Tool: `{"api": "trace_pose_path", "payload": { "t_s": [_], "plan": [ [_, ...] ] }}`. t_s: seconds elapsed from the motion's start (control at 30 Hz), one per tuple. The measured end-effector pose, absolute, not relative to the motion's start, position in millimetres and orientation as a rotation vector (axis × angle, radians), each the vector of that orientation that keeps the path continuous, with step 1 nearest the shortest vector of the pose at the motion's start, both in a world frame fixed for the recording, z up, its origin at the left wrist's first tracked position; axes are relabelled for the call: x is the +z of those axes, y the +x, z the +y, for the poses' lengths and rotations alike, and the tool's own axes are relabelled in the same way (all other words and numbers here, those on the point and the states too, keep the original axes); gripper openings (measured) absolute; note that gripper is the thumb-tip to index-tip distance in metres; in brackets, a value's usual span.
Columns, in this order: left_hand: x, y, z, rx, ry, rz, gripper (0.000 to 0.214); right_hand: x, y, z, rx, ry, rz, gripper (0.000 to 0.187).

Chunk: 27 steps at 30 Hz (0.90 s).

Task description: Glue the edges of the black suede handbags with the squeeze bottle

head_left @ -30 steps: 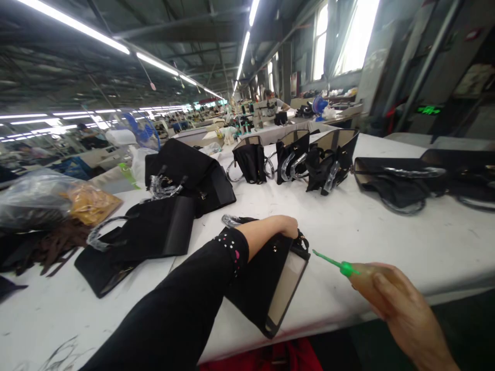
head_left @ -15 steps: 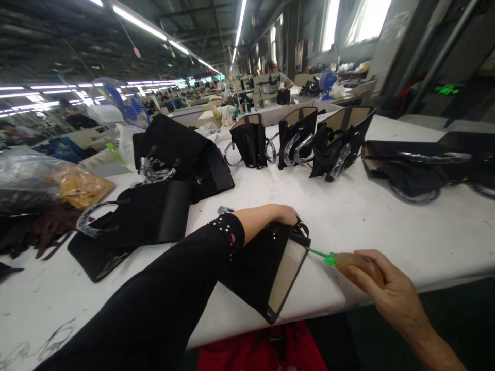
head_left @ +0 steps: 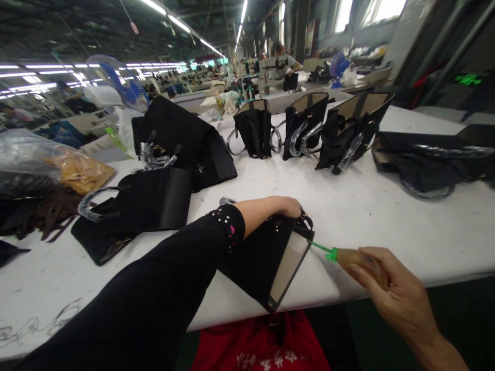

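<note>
On the table in front of me lies a black handbag (head_left: 255, 268), tilted, its beige-lined opening facing right. My left hand (head_left: 289, 207) reaches across and is closed over the bag's far edge by the handle; its fingertips are hidden. To the right, my right hand (head_left: 402, 293) is wrapped around a soft glue bottle (head_left: 359, 262) full of amber liquid. Its thin green nozzle (head_left: 323, 249) points left, with the tip at the corner of the bag's opening.
More black handbags with plastic-wrapped handles lie at the left (head_left: 150, 198) and stand along the back (head_left: 253, 129). Another black bag (head_left: 425, 159) lies at the right. Brown strips (head_left: 54, 211) and plastic packaging (head_left: 34, 154) fill the left side. A person (head_left: 286, 64) works farther off.
The view has tipped slightly downward, so the far bags appear higher and red cloth with white lettering shows below. Both hands keep their grips, and the nozzle tip stays at the bag's corner.
</note>
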<state>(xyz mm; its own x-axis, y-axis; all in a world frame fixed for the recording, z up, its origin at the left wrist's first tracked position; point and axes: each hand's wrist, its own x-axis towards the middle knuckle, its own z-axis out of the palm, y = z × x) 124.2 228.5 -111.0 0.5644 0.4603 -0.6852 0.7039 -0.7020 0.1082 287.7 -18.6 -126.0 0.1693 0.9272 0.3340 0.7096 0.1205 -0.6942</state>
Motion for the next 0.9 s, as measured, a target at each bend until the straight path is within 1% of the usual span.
{"api": "trace_pose_path", "payload": {
  "t_s": [0.07, 0.17, 0.33, 0.47, 0.6, 0.67, 0.77, 0.9],
  "plan": [
    [-109, 123, 228, -0.924, 2.438, 0.937, 0.032, -127, 291, -19, 0.304, -1.638, -1.584, 0.029],
    [-106, 123, 226, -0.939, 2.454, 0.923, 0.032, -128, 295, -22, 0.347, -1.595, -1.622, 0.027],
    [-104, 123, 224, -0.943, 2.473, 0.916, 0.033, -129, 295, -25, 0.296, -1.648, -1.546, 0.031],
    [-106, 123, 224, -0.927, 2.483, 0.924, 0.033, -127, 286, -27, 0.312, -1.596, -1.625, 0.026],
    [-109, 122, 226, -0.909, 2.491, 0.93, 0.033, -126, 277, -34, 0.471, -1.449, -1.807, 0.016],
    [-109, 123, 226, -0.904, 2.496, 0.927, 0.034, -128, 276, -36, 0.446, -1.45, -1.803, 0.017],
    [-109, 123, 226, -0.903, 2.501, 0.92, 0.034, -132, 278, -38, 0.302, -1.527, -1.707, 0.021],
    [-105, 123, 223, -0.916, 2.508, 0.912, 0.033, -132, 279, -39, 0.435, -1.446, -1.828, 0.017]
  ]
}}
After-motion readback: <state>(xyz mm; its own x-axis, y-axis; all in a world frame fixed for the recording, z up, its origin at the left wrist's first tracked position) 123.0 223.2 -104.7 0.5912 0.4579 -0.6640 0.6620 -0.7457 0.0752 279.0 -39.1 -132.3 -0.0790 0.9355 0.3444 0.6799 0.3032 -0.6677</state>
